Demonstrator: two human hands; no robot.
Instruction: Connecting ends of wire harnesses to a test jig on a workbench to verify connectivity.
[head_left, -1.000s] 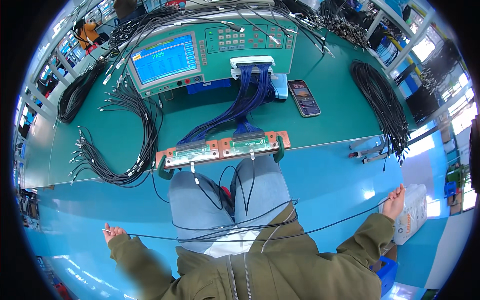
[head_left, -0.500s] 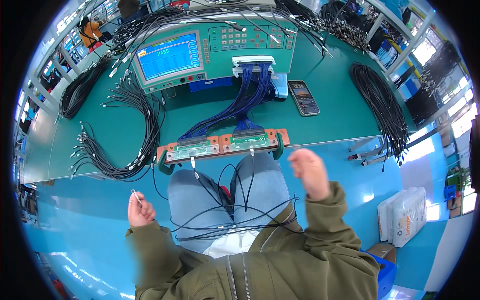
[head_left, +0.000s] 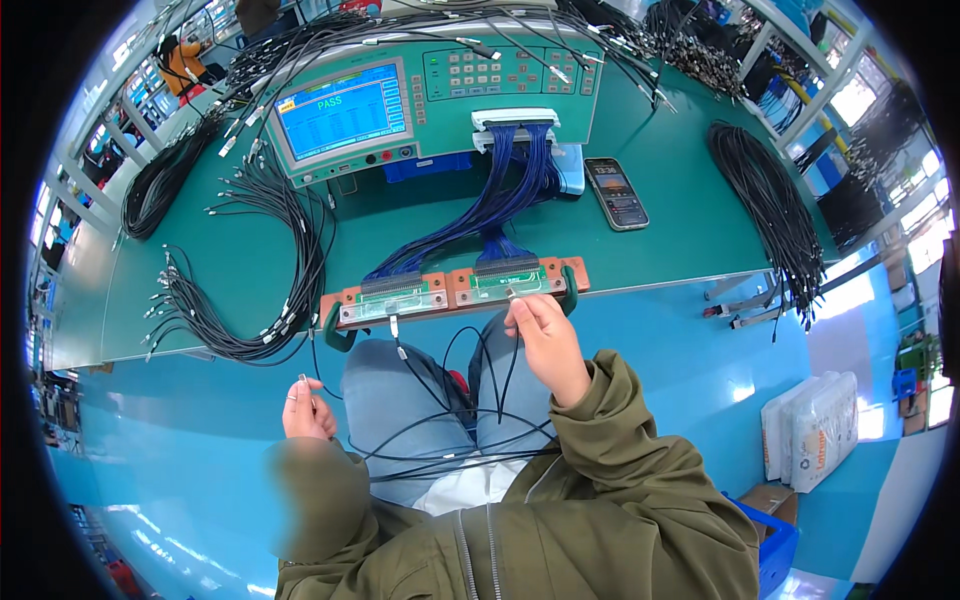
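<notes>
My right hand (head_left: 548, 345) pinches a cable plug (head_left: 513, 293) at the right green board (head_left: 490, 284) of a copper-coloured test fixture (head_left: 450, 291) on the table's front edge. My fingers partly hide that plug, and its black cable hangs below. A second white cable plug (head_left: 394, 326) sits in the left board (head_left: 378, 300), untouched. Off to the left, over the floor, my left hand (head_left: 309, 412) is closed on a small silver-tipped cable plug (head_left: 303, 379). Thin black cables (head_left: 430, 462) lie looped across my lap.
Blue wire bundles (head_left: 515, 190) link the fixture to a green tester (head_left: 440, 110) with a lit screen (head_left: 343, 111). Black cable bundles lie left (head_left: 300, 270) and right (head_left: 770, 200). A phone (head_left: 615, 193) rests beside the tester. White packages (head_left: 810, 430) stand on the floor at right.
My right hand has moved left and onto the plug in the right board. My left hand has shifted slightly right and up, still holding its plug. The view has shifted slightly.
</notes>
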